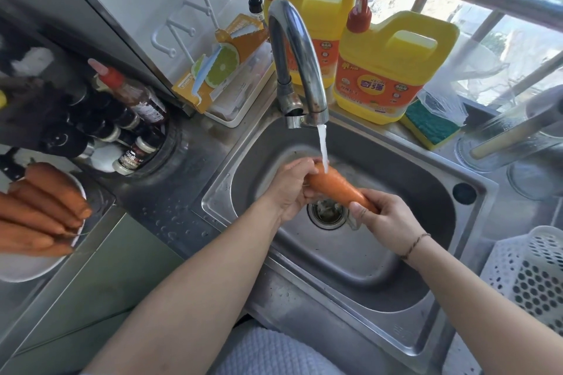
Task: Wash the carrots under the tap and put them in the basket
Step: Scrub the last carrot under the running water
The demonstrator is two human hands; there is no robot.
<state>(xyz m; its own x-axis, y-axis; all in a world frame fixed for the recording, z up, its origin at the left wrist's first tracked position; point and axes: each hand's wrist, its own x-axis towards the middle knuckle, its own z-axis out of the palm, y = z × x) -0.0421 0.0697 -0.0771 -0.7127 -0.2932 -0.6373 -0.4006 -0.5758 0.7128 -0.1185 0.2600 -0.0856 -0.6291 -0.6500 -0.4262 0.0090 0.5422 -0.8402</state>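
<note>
both hands' fingers grasping carrot (335,189) under tap (297,49) water: left hand (292,192), right hand (384,219).

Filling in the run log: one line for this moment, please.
step: rinsing | carrot: under running tap | left hand, right hand: grip its ends | basket: no carrot visible | plate: carrots waiting

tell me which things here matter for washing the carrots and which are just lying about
For the job: carrot held by left hand and right hand, tap, sink, plate of carrots, white basket.

Lying about: detergent jugs, sponge, sauce bottles.
</note>
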